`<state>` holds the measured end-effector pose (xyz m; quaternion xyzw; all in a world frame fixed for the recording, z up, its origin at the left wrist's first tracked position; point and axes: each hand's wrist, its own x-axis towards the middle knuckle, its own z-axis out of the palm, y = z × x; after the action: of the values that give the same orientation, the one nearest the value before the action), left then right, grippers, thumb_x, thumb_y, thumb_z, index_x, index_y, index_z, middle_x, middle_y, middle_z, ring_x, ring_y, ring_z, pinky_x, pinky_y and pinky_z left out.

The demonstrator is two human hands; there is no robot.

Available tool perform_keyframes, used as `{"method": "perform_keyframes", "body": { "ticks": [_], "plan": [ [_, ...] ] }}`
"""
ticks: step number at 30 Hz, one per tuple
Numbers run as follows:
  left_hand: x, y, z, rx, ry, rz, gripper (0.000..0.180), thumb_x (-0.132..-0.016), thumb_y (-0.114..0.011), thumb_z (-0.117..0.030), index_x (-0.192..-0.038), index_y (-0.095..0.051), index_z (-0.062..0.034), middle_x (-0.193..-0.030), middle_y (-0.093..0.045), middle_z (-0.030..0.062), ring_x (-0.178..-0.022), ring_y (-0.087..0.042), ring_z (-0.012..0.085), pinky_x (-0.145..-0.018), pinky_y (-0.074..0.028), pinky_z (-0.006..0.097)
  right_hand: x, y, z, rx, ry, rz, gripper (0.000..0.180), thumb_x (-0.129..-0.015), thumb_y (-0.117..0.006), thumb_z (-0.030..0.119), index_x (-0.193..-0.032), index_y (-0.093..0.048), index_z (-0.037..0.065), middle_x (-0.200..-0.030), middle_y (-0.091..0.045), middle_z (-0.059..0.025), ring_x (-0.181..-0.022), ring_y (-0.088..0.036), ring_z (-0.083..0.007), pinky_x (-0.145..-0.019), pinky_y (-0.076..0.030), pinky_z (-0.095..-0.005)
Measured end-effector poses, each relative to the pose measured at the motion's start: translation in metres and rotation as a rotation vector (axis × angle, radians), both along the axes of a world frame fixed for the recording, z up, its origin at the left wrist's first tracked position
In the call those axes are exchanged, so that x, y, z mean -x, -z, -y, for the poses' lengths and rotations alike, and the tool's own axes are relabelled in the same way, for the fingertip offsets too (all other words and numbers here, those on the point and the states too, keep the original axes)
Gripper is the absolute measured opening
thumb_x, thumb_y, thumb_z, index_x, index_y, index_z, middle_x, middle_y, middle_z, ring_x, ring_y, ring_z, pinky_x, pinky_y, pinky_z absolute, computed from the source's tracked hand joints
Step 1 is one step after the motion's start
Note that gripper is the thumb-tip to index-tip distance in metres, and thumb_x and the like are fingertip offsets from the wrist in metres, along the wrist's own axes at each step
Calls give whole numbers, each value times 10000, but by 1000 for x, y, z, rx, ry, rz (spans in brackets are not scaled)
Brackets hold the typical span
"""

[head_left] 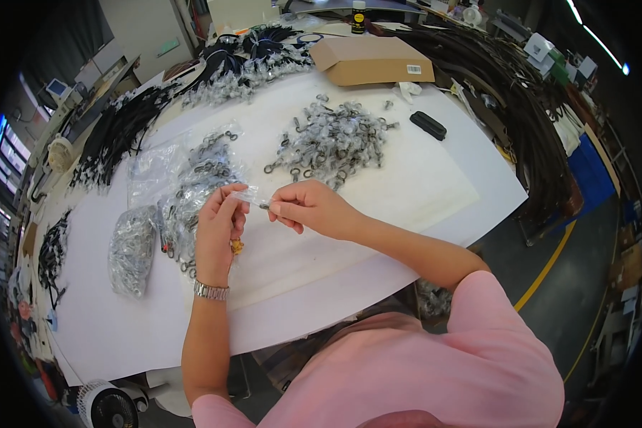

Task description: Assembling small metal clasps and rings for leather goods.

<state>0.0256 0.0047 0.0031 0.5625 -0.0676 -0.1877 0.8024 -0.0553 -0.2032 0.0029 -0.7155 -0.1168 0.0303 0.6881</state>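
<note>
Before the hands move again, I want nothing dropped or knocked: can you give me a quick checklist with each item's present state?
1. Left hand pinches the small clear plastic sleeve: ok.
2. Right hand pinches the small metal clasp at the sleeve's mouth: ok.
3. Clasp seated inside the sleeve: cannot tell, too small.
4. Pile of loose metal clasps lies apart from both hands: ok.
5. Clear bags of clasps lie close under the left hand: not ok, easily nudged.
6. White table bare beside the right hand: ok.

You sit at white table (pixel 421 178) filling frame centre. Dark floor (pixel 549 299) with yellow line lower right. Ceiling strip light (pixel 598 39) upper right. White fan (pixel 107 406) lower left.
</note>
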Motion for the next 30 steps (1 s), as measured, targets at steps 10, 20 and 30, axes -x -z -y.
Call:
{"method": "perform_keyframes", "body": {
  "ticks": [10,20,30],
  "plan": [
    [21,-36,-5,-466,514,611,383,-1046,-495,-128,-1383,-620,6,-812,-665,11,-698,-508,60,-657,-411,218,1,2,12,-355,-261,-424,215,-1038,-605,250,-923,-650,74,-724,-532,54,-617,-485,-57,-598,-449,-232],
    [28,-42,-1,-449,583,499,387,-1049,-467,-48,-1411,-602,-25,-783,-615,-5,-705,-526,55,-642,-412,208,-8,19,15,-854,-530,-703,202,-1079,-532,212,-1025,-610,34,-758,-453,77,-603,-376,-25,-575,-371,-200],
    [34,-35,2,-426,409,707,306,-1025,-475,1,-1213,-715,-20,-783,-603,-8,-674,-510,68,-617,-412,224,4,23,4,-1112,-679,-755,198,-1105,-487,234,-1000,-570,88,-720,-408,80,-581,-366,-24,-564,-345,-194]
  ]
}}
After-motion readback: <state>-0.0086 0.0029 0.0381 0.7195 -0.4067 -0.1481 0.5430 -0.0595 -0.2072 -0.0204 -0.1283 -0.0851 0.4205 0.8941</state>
